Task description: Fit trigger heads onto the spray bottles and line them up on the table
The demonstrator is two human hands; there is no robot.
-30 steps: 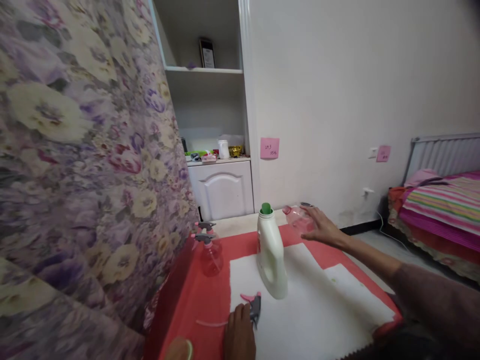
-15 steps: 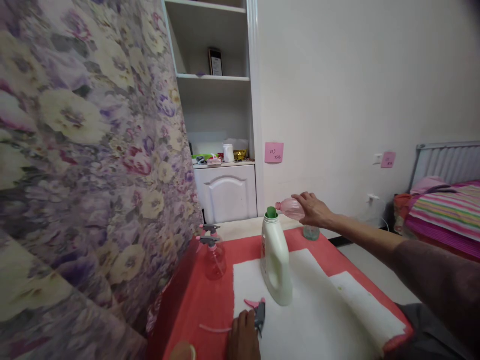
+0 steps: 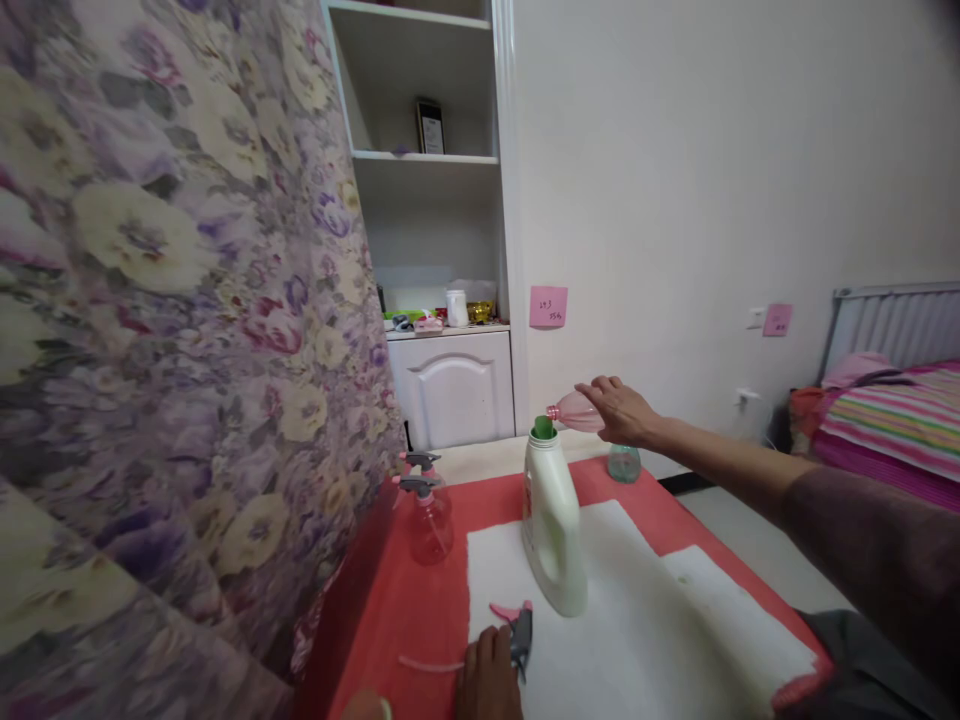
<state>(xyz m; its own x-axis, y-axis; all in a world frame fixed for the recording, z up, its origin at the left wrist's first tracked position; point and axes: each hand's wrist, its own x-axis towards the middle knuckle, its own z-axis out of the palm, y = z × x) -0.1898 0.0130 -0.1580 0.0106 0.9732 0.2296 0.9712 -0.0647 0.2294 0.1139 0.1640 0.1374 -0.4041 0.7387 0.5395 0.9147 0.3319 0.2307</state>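
Observation:
My right hand [image 3: 621, 412] is closed round a clear pink bottle [image 3: 576, 411], tipped nearly level with its neck pointing left. The bottle's mouth is at a green funnel-like piece [image 3: 543, 427] in the neck of a pale green jug [image 3: 551, 520]. The jug stands upright on a white sheet. My left hand [image 3: 489, 675] lies at the lower edge of the view, fingers stretched out and thumb apart. Right beside its fingertips is a grey-and-pink trigger spray head [image 3: 520, 636]; its thin tube runs left under the hand.
Two pink spray bottles [image 3: 430, 530] with grey heads stand at the left of the red-covered table [image 3: 420, 620]. A greenish clear bottle [image 3: 624, 464] stands behind my right hand. A floral curtain [image 3: 187, 350] hangs at left; a white cabinet [image 3: 457, 385] and a wall are beyond.
My right hand and the pink bottle have shifted slightly left, so the bottle's mouth is closer over the jug's opening. My left hand has barely moved.

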